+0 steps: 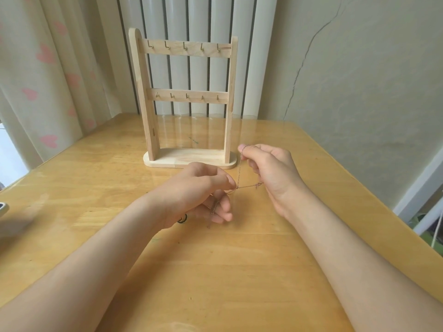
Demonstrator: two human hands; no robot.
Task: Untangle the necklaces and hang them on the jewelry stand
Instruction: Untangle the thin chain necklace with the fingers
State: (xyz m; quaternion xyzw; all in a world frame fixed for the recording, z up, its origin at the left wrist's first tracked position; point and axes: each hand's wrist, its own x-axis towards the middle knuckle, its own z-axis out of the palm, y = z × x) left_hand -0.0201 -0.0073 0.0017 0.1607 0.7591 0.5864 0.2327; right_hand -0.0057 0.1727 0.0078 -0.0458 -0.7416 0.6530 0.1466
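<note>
In front of the stand, left hand and right hand pinch a taut chain.

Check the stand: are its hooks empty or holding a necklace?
Empty. All ten hooks on the stand are bare; the left hand and right hand hold the chain.

No legible text, label, brand, number or sign appears in the head view; small dark-green marks on the glossy yellow wooden counter are too small to read; the pale fabric curtain carries printed pink heart shapes only, without lettering.
</note>
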